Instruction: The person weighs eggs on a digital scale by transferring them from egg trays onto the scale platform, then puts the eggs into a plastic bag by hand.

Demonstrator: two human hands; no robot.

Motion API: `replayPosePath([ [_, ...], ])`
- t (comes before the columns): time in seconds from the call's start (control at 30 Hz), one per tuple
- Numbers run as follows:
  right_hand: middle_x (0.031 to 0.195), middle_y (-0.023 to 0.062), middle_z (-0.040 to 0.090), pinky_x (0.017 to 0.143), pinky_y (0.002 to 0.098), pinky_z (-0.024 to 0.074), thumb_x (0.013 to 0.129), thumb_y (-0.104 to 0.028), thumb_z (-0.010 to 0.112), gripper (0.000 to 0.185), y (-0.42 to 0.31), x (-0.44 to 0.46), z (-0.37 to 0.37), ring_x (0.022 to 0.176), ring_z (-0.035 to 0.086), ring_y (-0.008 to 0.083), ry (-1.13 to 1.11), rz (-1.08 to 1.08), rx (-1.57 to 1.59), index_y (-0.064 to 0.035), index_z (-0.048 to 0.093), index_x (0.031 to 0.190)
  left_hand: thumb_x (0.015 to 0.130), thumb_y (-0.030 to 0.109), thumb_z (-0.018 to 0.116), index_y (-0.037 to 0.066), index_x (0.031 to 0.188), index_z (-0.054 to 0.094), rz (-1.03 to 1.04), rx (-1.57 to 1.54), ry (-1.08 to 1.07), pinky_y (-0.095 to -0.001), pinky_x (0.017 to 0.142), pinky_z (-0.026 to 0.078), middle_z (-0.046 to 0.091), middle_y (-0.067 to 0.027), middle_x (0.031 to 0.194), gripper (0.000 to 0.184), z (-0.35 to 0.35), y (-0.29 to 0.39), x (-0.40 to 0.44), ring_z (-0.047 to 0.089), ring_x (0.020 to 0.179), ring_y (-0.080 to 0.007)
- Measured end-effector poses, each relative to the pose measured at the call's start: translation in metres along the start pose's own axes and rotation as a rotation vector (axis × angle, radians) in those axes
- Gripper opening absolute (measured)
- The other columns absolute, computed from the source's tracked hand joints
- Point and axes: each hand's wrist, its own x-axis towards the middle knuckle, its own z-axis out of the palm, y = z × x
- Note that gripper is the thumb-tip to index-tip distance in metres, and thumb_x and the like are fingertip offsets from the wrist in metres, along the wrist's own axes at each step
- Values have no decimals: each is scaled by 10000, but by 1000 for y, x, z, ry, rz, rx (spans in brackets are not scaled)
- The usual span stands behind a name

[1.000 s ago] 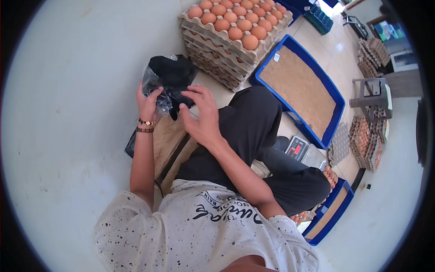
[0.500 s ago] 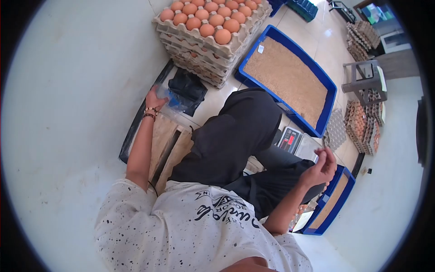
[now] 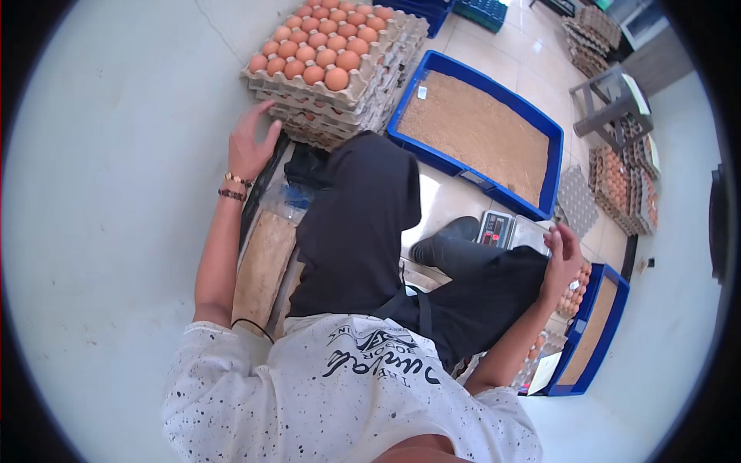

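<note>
Currently, left hand (image 3: pixel 252 148) at the low near side of the egg-tray stack (image 3: pixel 328 112), thumb spread from fingers; contact unclear. Stack upright, long axis vertical, eggs facing up, one top corner pointing toward the wearer's lap. Blue tub (image 3: pixel 432 157) just beside it; black bag (image 3: pixel 306 163) near its base. Right hand (image 3: pixel 563 262) raised near scale (image 3: pixel 495 230), fingers loosely curled.

- Left forearm (image 3: pixel 214 258) reaches forward, the elbow only slightly bent.
- Left hand (image 3: pixel 248 152) is open, back of the hand up, thumb spread from the fingers (image 3: pixel 253 117).
- Right forearm (image 3: pixel 519 339) angles forward and outward.
- Right hand (image 3: pixel 563 266) is raised, its fingers loosely bent, holding nothing.
</note>
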Motion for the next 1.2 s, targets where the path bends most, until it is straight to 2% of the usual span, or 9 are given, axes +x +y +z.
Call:
replayPosePath([
  [0.2, 850, 63, 657, 712, 239, 490, 888, -71, 610, 163, -14, -1, 30, 771, 624, 111, -28, -174, -99, 30, 634, 1015, 862, 241, 623, 68, 1156, 589, 341, 1, -177, -356, 857, 481, 633, -126, 1075, 343, 23, 37, 87, 607, 987, -290],
  [0.5, 793, 76, 670, 688, 257, 498, 863, -70, 605, 149, 1, -3, 38, 713, 634, 123, 11, -171, -311, 17, 647, 977, 774, 172, 703, 67, 1155, 566, 455, 97, -508, -387, 897, 463, 570, -120, 1135, 418, 56, 10, 138, 552, 1050, -307],
  [0.7, 842, 64, 654, 697, 251, 500, 878, -36, 582, 143, 22, -7, 42, 765, 635, 132, 52, 31, 92, 16, 636, 1000, 760, 155, 725, 53, 1125, 595, 496, -17, -302, -369, 929, 434, 579, -104, 1158, 401, 23, 50, 136, 542, 1073, -290],
  [0.8, 897, 77, 641, 717, 274, 524, 880, -20, 570, 181, -24, -28, 81, 807, 639, 152, -179, 183, 336, 11, 619, 1052, 762, 162, 729, 30, 1105, 606, 521, -103, -232, -380, 932, 422, 595, -101, 1126, 387, -1, 119, 111, 546, 1064, -290],
  [0.93, 1215, 104, 516, 860, 326, 514, 818, -108, 691, 655, -73, -59, 132, 1139, 527, 207, -737, 149, 815, -44, 355, 1376, 714, 161, 742, 46, 1078, 619, 742, -418, -677, -407, 881, 444, 587, -117, 1083, 402, 24, 214, 47, 549, 1002, -322],
  [1.0, 1174, 97, 522, 906, 325, 474, 826, -151, 704, 676, -82, -66, 135, 1149, 492, 174, -791, 33, 828, -37, 349, 1390, 688, 183, 748, 67, 1079, 624, 778, -467, -727, -429, 886, 441, 579, -111, 1093, 426, 40, 236, 27, 543, 1011, -329],
  [1.03, 1074, 82, 567, 759, 254, 501, 832, -188, 702, 650, -80, -69, 139, 943, 576, 128, -626, -94, 670, -17, 381, 1371, 683, 193, 748, 74, 1083, 626, 768, -526, -752, -435, 891, 438, 582, -109, 1090, 435, 49, 243, 21, 544, 1013, -331],
  [1.1, 911, 51, 609, 559, 192, 464, 865, -213, 661, 535, -97, -72, 108, 666, 558, 67, -666, 322, 728, 5, 458, 1309, 688, 190, 748, 80, 1099, 627, 789, -523, -714, -432, 911, 435, 591, -109, 1099, 443, 58, 251, 19, 551, 1030, -326],
  [1.2, 791, 34, 613, 421, 173, 371, 900, -217, 621, 377, -70, -74, 66, 507, 478, 25, -351, 8, 682, 10, 542, 1190, 696, 185, 755, 81, 1131, 625, 777, -361, -518, -409, 947, 430, 608, -112, 1117, 465, 53, 256, 41, 567, 1064, -306],
])
